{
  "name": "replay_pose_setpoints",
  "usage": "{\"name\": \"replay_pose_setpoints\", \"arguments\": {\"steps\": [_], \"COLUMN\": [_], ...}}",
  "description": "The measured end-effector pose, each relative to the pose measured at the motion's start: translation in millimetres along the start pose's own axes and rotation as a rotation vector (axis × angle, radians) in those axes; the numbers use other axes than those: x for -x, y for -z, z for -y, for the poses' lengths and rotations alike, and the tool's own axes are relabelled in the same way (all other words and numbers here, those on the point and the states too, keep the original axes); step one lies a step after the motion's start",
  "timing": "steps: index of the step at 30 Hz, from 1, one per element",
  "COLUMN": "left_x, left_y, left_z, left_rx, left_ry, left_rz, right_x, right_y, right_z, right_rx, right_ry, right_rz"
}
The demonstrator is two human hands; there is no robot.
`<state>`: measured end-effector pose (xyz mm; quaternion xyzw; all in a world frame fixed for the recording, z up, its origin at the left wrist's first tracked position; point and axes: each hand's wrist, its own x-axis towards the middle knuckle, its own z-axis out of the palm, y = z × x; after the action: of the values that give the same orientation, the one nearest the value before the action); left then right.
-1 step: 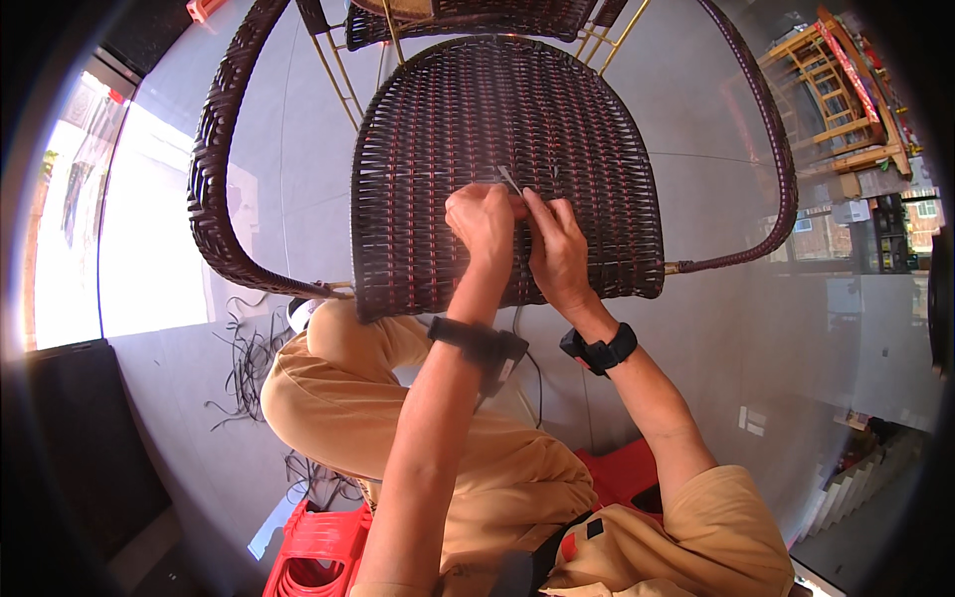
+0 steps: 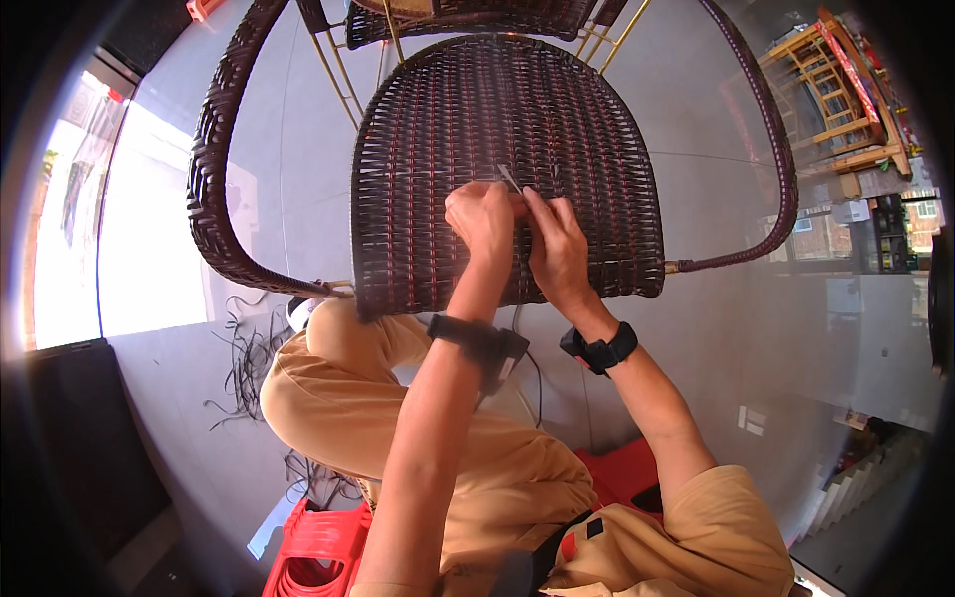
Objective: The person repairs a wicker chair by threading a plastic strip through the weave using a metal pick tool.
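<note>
The dark brown woven seat with reddish strands lies squarely in front of you, its rounded edge on the far side and its straighter edge just above your knee. Over its middle, a slim pale grey strip-like piece slants down toward your fingertips; it is too small to tell whether it is a tool or a strand.

Your left hand has its fingers curled in toward the thumb, and your right hand reaches in beside it, index finger extended to the piece's near end. Your fingertips meet or nearly meet there, but you cannot tell from this view whether either hand is clamped on the piece.

For such fine work, it is probably best to steady one hand against the weave, let the other make small movements, and draw gently so the strands don't kink or spread. Your knuckles hide the contact point, so lowering them would likely help you see.

The thick braided brown armrest loop on the left and the slimmer brown armrest loop on the right flank the seat, limiting wide elbow swings. Beyond stand thin gold-coloured metal rods. Tangled black strips litter the floor left of your knee, near a red plastic stool; mind your feet there.
</note>
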<state>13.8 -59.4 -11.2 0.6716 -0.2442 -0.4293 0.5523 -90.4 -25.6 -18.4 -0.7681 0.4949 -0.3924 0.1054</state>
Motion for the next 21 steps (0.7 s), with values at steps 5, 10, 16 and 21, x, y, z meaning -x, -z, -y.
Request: {"name": "replay_pose_setpoints", "arguments": {"steps": [5, 10, 16, 21], "left_x": [1.5, 3.8, -2.1, -6.9], "left_y": [-1.5, -2.8, 11.0, 13.1], "left_z": [-8.0, -16.0, -5.8, 0.0], "left_rx": [0.07, -0.045, 0.224, 0.271], "left_ry": [0.07, 0.064, 0.194, 0.253], "left_rz": [0.013, -0.005, 0.115, 0.17], "right_x": [0.1, 1.0, -4.6, -13.5], "right_y": [-0.6, -2.2, 3.1, 15.7], "right_z": [2.1, -0.2, 8.4, 6.8], "right_rx": [-0.034, -0.007, -0.022, -0.054], "right_ry": [-0.021, -0.017, -0.005, -0.033], "right_rz": [-0.016, -0.026, -0.019, 0.088]}}
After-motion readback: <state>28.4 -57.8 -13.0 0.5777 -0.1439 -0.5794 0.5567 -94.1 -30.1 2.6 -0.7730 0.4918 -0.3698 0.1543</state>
